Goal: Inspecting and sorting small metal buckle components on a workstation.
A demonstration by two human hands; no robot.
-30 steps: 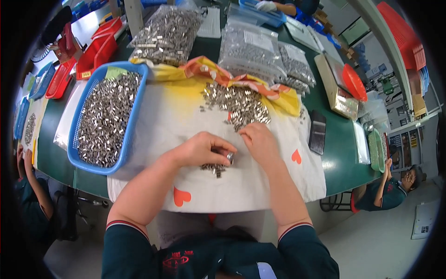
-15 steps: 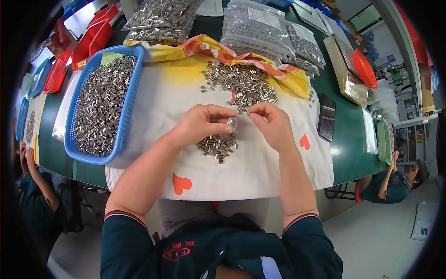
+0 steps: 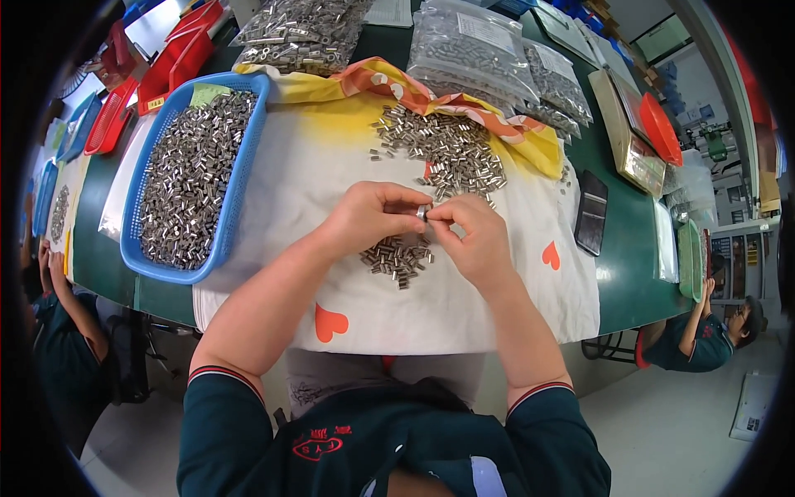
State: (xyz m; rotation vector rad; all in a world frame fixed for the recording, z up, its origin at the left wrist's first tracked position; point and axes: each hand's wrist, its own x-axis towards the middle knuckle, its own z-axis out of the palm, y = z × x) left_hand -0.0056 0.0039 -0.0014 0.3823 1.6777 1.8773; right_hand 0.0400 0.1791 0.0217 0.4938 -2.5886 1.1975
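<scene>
Item in hand: a small, round, silver-coloured metal piece [image 3: 422, 213], held in the air above the white cloth [image 3: 286, 178], at the gap between the two hands. It is seen nearly edge-on; its longer visible side appears to run away from the person, though the fingers cover too much to confirm this.

Left hand [image 3: 374, 219]: thumb and fingers closed on the piece from its left. Right hand [image 3: 476, 238]: thumb and forefinger drawn together at the piece's right side, touching it or just beside it. Whether a small part is pinched between them cannot be told. Both hands are equally near the piece, one on either side.

Below the left hand, on the person's side, lies a small pile of short metal sleeves [image 3: 397, 263]. Beyond the hands, nearer the right one, lies a larger pile of sleeves [image 3: 460, 153], individual axes pointing every way.

Left of the work, well apart from the hands, stands a blue basket [image 3: 239, 184] filled with similar sleeves. A yellow and orange fabric [image 3: 530, 153] edges the far side of the cloth, with clear bags of metal parts [image 3: 472, 51] behind. To the right, a dark phone [image 3: 590, 213] lies on the green counter [image 3: 625, 286].
</scene>
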